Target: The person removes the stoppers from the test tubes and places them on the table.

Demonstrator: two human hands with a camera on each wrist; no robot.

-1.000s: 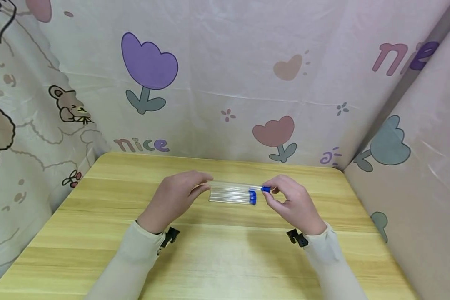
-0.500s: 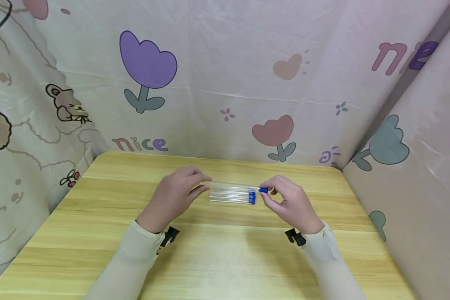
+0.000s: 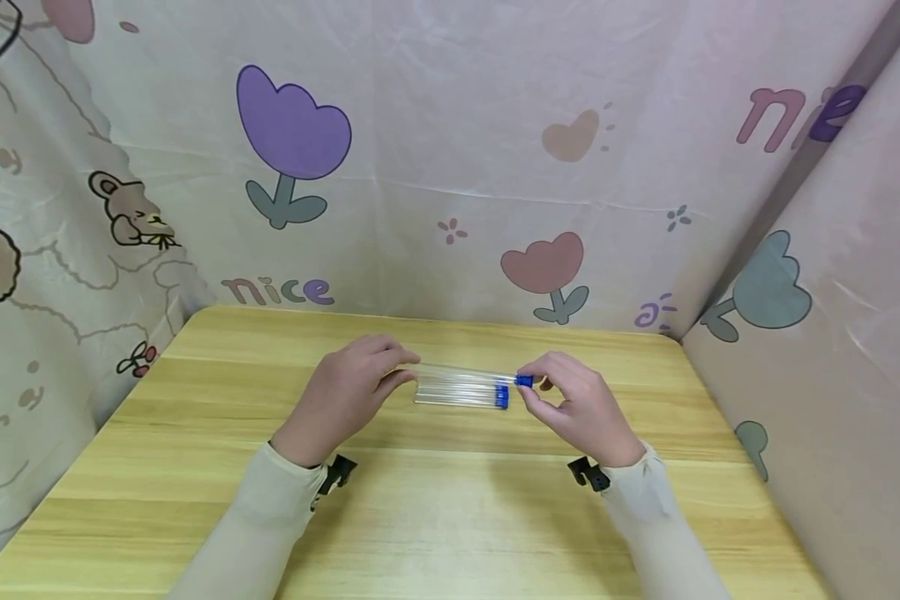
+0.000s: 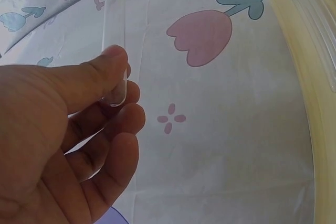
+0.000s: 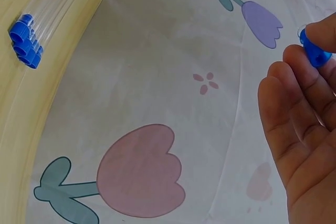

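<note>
In the head view a clear test tube is held nearly level between both hands. My left hand pinches its rounded end between thumb and fingers, as the left wrist view confirms. At the other end my right hand pinches a blue stopper at the tube's mouth. How deep the stopper sits is hidden by the fingers. Just in front of the held tube, several clear test tubes lie side by side on the table, their blue stoppers lined up to the right.
The wooden table runs back to a patterned cloth hung behind it. More cloth closes off the left and right sides. A black wrist mount sits at each sleeve cuff.
My right hand has shifted slightly left with the blue stopper, toward the left hand. The left hand keeps its pinch on the tube. The tubes on the table stay put.
</note>
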